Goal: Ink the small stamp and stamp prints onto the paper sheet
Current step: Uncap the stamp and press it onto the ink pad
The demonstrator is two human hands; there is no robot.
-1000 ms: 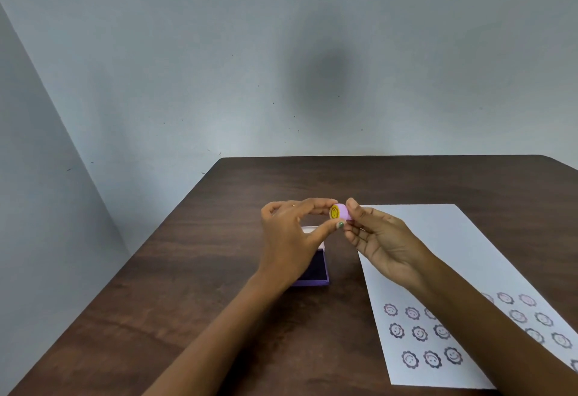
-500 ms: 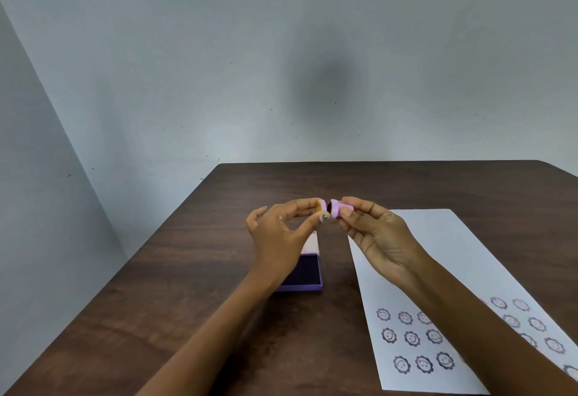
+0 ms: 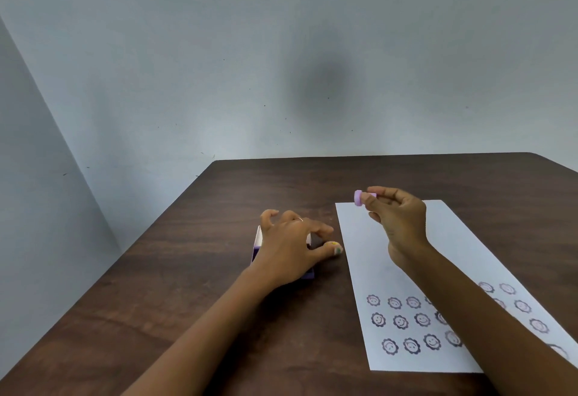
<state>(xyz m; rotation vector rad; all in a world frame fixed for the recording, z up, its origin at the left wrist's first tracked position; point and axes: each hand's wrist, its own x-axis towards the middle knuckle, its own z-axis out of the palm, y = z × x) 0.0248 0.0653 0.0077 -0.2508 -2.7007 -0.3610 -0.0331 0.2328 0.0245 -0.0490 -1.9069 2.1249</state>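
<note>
**Stamp held above the paper, cap near the ink pad**

The right hand's fingertips (image 3: 373, 200) pinch a small purple stamp (image 3: 359, 198), held in the air above the far end of a white paper sheet (image 3: 456, 239). The right hand (image 3: 397, 220) is otherwise loosely curled. The left hand (image 3: 291, 245) hovers low over the table, thumb and forefinger pinching a small yellow cap (image 3: 334, 244). This hand covers most of a purple ink pad (image 3: 308, 273), its white lid (image 3: 258, 236) standing open. Rows of smiling flower prints (image 3: 400, 322) fill the sheet's near end, partly hidden by the right forearm. Everything rests on a dark wooden table (image 3: 187, 286) against a pale wall (image 3: 281, 51).
</note>
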